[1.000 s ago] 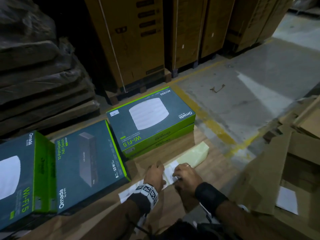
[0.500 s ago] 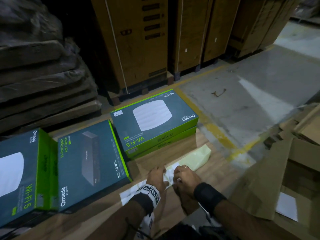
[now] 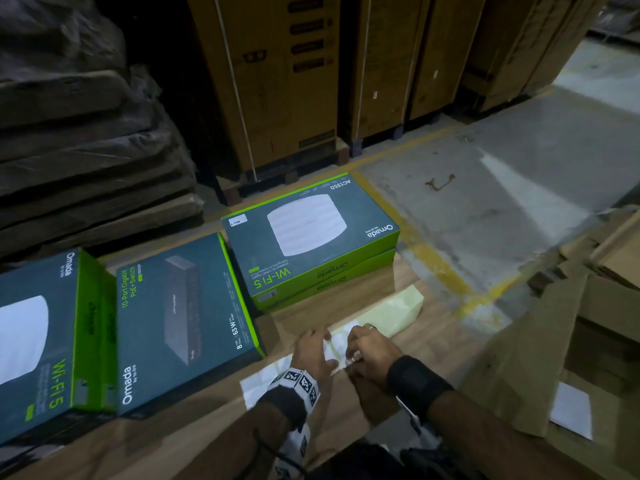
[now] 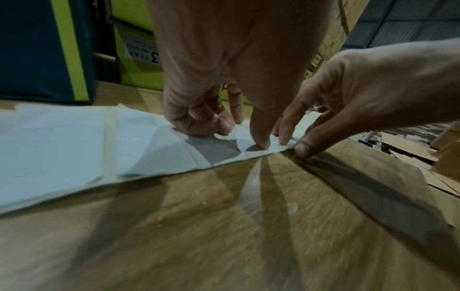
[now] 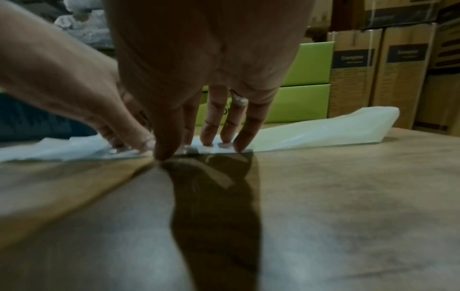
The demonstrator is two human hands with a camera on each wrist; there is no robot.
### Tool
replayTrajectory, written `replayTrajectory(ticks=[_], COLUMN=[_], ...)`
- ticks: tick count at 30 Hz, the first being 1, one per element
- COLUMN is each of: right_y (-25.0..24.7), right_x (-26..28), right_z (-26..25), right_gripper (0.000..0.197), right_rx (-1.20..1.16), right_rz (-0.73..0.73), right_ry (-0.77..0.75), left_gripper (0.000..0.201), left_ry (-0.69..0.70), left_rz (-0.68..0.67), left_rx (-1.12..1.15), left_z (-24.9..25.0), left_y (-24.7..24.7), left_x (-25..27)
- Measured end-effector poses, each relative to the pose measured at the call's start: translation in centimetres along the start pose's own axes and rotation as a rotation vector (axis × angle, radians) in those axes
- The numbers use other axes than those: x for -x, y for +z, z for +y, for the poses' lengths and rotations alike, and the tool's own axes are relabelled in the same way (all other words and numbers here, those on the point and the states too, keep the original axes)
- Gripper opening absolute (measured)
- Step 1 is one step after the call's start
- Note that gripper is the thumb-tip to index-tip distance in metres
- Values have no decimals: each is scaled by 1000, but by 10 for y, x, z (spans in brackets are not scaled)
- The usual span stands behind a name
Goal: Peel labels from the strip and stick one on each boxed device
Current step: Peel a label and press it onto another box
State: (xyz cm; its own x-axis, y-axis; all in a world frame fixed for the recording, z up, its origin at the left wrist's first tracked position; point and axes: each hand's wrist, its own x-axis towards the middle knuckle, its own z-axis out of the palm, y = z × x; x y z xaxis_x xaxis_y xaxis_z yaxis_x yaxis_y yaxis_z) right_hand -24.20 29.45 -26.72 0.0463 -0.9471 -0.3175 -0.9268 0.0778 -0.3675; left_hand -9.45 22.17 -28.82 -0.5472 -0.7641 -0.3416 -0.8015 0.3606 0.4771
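Note:
A white label strip [image 3: 341, 344] lies on the wooden table, and its bare yellowish backing [image 3: 394, 311] trails off to the right. My left hand [image 3: 311, 353] presses the strip [image 4: 62, 147] down with its index fingertip [image 4: 260, 143]; the other fingers are curled. My right hand [image 3: 369, 348] has its fingertips [image 5: 240, 145] on the strip [image 5: 311, 133], and its thumb [image 4: 303, 149] pinches at the near edge. Two stacked Wi-Fi boxes [image 3: 311, 237] stand behind, the top one bearing a small white label [image 3: 238, 220]. Left of them lie a switch box [image 3: 183, 313] and another Wi-Fi box [image 3: 34, 341].
Flattened cardboard [image 3: 540, 358] with a white sheet [image 3: 571, 414] lies to the right of the table. Tall brown cartons [image 3: 277, 81] on pallets stand behind the boxes, and dark wrapped stacks [image 3: 69, 150] fill the back left. A concrete floor [image 3: 502, 202] with yellow lines lies beyond the table's far edge.
Both hands stay on the strip at the same spot. Only my head view has tilted up a little.

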Motion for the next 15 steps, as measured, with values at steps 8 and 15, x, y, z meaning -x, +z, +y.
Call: replayTrajectory(ticks=[8,15], right_y=[3,6], right_x=[-4,-8], right_z=[-4,1], right_gripper=[22,27], right_rx=[18,-123], right_rz=[5,13], right_ry=[35,91], left_gripper=[51,51], left_ry=[5,-6], left_rz=[24,28], left_rx=[-32,6], left_z=[1,-1], left_y=[1,2], left_x=[-1,1])
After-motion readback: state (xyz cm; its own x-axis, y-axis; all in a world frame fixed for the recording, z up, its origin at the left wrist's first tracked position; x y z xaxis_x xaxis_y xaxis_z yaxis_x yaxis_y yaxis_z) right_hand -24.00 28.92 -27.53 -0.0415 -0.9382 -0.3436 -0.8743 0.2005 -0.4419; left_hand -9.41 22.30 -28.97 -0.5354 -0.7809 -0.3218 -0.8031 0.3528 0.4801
